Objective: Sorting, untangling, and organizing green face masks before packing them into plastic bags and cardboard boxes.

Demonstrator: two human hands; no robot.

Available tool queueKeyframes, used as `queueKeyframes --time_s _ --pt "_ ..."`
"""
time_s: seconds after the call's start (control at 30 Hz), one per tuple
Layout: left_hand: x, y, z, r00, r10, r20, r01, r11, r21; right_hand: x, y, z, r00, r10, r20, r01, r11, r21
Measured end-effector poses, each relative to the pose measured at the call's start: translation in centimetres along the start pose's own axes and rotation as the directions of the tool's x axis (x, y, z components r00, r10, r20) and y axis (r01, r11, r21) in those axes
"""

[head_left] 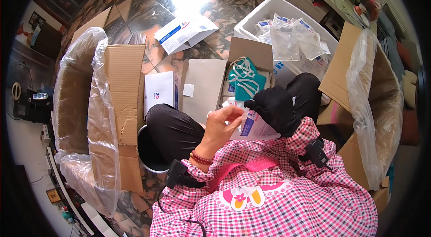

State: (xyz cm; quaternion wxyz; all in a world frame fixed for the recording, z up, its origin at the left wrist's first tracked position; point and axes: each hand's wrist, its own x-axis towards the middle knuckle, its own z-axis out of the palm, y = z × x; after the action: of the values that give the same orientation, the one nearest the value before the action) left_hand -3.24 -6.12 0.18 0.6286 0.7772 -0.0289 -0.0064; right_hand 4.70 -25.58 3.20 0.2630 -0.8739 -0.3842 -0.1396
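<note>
- Left hand (224, 122) is bare, and its thumb and fingers make a narrow pinch at the upper left edge of a white and blue packet (257, 128).
- Right hand (277, 109) wears a black glove; its fingers are bent and closed on the upper right side of the same packet.
- Packet is thus held between the 2 hands, in front of the checked smock (287, 196) and just beside the near edge of a small open carton (249, 51).
- Largest are 2 cartons with clear plastic liners: the left carton (123, 84) stands on the person's left, the right carton (339, 66) on the person's right.
- White foam crate (256, 14) stands beyond the right knee; clear bags (285, 42) are heaped inside it, some of them at its near edge.
- Small open carton sits between the knees, and a wide grey flap (202, 82) spreads from its left edge.
- White and blue box (186, 34), open, lies on the tiled floor beyond that flap.
- Dark pail (150, 149) stands left of the left knee.
- White box (159, 88) stands beside the flap's left edge.
- Teal bundle (251, 86) with white straps rests on top of the small open carton.
- White paper square (188, 90) lies on the grey flap.
- Smallest is the red bead bracelet (200, 158) around the left wrist.
</note>
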Motion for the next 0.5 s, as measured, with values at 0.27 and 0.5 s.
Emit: queueKeyframes --time_s 0.27,0.5 --pt "-0.5 -2.4 2.0 0.983 -0.119 0.139 0.142 0.975 -0.173 0.1 -0.7 0.4 0.999 -0.030 0.011 0.030 0.999 -0.038" --pt "-0.7 -2.3 2.3 0.995 -0.081 0.053 0.080 0.997 0.022 0.8 -2.1 1.7 0.992 0.021 -0.128 -0.021 1.000 0.004"
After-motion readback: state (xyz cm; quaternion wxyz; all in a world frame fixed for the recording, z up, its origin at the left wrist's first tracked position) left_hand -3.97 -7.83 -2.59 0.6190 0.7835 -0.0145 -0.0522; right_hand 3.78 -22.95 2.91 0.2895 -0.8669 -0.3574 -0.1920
